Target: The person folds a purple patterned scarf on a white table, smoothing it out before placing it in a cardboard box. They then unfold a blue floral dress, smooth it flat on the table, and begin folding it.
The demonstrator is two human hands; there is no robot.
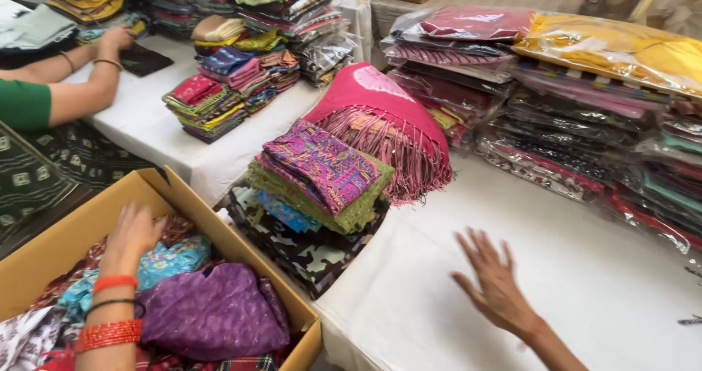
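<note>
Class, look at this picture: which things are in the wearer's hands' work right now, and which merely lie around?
In hand:
left hand reaching into cardboard box
turquoise cloth beside it
right hand, open over white table cover

Lying about:
purple cloth
folded fabric stack
pink fringed shawl
bagged garments

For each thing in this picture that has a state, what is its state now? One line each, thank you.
Cardboard box: open, holding loose fabrics.
Purple cloth: crumpled inside the box.
Left hand: open, fingers on fabric in the box.
Right hand: open, empty, fingers spread over the white table cover.
Folded fabric stack: neat, beside the box.
Pink fringed cloth: draped, fringe hanging.
</note>
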